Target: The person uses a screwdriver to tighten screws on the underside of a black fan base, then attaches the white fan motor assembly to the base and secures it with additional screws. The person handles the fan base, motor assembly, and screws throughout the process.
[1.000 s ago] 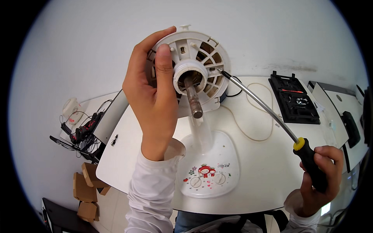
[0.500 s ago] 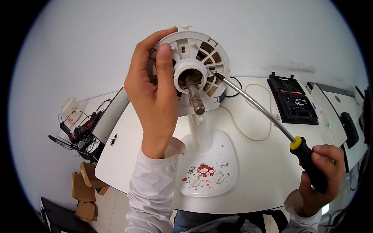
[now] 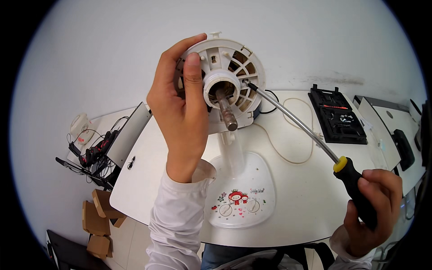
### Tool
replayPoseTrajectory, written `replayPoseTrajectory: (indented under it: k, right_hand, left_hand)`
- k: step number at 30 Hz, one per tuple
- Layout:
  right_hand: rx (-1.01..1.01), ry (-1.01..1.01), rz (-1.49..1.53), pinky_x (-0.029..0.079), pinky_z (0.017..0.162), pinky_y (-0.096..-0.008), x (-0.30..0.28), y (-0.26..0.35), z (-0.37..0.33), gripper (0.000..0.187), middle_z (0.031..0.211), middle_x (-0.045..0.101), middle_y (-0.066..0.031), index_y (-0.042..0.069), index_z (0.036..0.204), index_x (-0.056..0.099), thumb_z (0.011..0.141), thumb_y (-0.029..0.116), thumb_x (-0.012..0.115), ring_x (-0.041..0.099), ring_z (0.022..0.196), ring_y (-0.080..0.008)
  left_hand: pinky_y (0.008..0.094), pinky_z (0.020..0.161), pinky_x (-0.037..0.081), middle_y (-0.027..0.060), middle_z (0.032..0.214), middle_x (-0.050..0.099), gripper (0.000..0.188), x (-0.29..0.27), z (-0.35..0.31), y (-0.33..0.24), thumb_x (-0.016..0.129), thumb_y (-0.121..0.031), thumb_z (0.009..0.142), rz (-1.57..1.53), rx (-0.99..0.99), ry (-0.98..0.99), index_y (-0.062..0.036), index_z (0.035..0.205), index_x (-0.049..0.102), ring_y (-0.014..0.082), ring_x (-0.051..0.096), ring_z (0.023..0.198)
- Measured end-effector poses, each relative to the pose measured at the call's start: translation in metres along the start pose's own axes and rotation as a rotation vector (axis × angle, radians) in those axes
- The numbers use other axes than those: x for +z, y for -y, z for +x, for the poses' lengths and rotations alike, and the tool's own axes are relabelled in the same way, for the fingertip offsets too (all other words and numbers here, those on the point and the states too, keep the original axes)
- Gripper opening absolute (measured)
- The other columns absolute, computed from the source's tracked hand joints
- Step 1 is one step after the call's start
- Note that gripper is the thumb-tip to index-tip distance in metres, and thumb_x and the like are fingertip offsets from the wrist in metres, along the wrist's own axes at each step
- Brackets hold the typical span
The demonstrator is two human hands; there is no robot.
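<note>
A white electric fan, its blades and grille off, stands on the table with its round motor housing point(image 3: 219, 49) facing me. A rusty metal shaft point(image 3: 226, 110) juts from the ring at the housing's centre. My left hand point(image 3: 182, 99) grips the housing's left side, thumb across the front and fingers round the rim behind. In my right hand point(image 3: 375, 198) is the black handle of a screwdriver point(image 3: 299, 123) with a yellow collar. Its tip meets the right side of the housing, at a small hole beside the central ring. The fan's base point(image 3: 240, 213) carries two dials and strawberry pictures.
A black tool case point(image 3: 338, 114) lies unfolded at the table's back right. The fan's pale cord point(image 3: 312, 135) loops across the white table point(image 3: 148, 189). A small dark item point(image 3: 131, 163) lies near the left edge. Cardboard boxes point(image 3: 96, 220) sit on the floor at left.
The screwdriver's handle end has dipped slightly with my right hand, while its tip stays at the housing. My left hand and the fan head have shifted very little.
</note>
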State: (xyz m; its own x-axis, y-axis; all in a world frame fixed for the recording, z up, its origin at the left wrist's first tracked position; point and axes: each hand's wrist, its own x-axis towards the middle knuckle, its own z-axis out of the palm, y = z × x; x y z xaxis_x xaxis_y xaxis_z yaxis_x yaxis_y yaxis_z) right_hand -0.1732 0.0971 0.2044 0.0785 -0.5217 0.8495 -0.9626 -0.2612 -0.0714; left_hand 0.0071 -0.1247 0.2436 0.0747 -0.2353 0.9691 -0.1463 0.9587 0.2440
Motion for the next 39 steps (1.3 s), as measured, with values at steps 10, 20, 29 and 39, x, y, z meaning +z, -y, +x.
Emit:
replayPoseTrajectory:
  k: [10,20,29,39]
  right_hand:
    - [-0.108,0.092,-0.132,0.05,0.068,-0.0367,-0.023,0.026,0.012,0.039,0.105,0.049,-0.0196,0.0,0.095,0.06,0.057,-0.005,0.064,0.056,0.087,-0.0307]
    - [-0.272,-0.085,0.149,0.054,0.061,-0.0264,-0.028,0.016,0.028,0.025,0.095,0.06,-0.0177,0.003,0.087,0.061,0.065,0.001,0.073,0.064,0.068,-0.0246]
    - [0.09,-0.056,0.325,0.053,0.067,-0.0269,-0.042,0.041,0.033,0.015,0.089,0.062,-0.0168,-0.002,0.08,0.065,0.065,-0.005,0.069,0.064,0.073,-0.0244]
    - [-0.177,-0.029,-0.297,0.048,0.081,-0.0405,-0.049,0.049,0.025,0.045,0.114,0.048,-0.0225,0.014,0.108,0.046,0.069,-0.005,0.058,0.054,0.101,-0.0341]
  left_hand:
    - [0.0181,0.048,0.029,-0.0018,0.066,0.05,0.022,-0.001,0.0,-0.001,0.048,-0.018,0.093,0.011,-0.032,-0.018,-0.0032,0.104,0.06,0.0029,0.038,0.055]
    - [0.0193,0.051,0.03,-0.0017,0.066,0.049,0.019,0.0,0.001,0.0,0.049,-0.015,0.093,-0.049,-0.057,-0.024,-0.0043,0.104,0.061,0.0052,0.038,0.057]
    - [0.0207,0.052,0.033,0.0009,0.071,0.054,0.018,0.0,0.0,-0.006,0.05,-0.012,0.092,-0.04,-0.107,-0.014,-0.0047,0.104,0.061,0.0066,0.041,0.058]
    - [0.0221,0.054,0.038,0.0038,0.078,0.059,0.017,0.0,-0.001,-0.003,0.049,-0.011,0.091,-0.063,-0.124,-0.016,-0.005,0.104,0.06,0.0088,0.047,0.061]
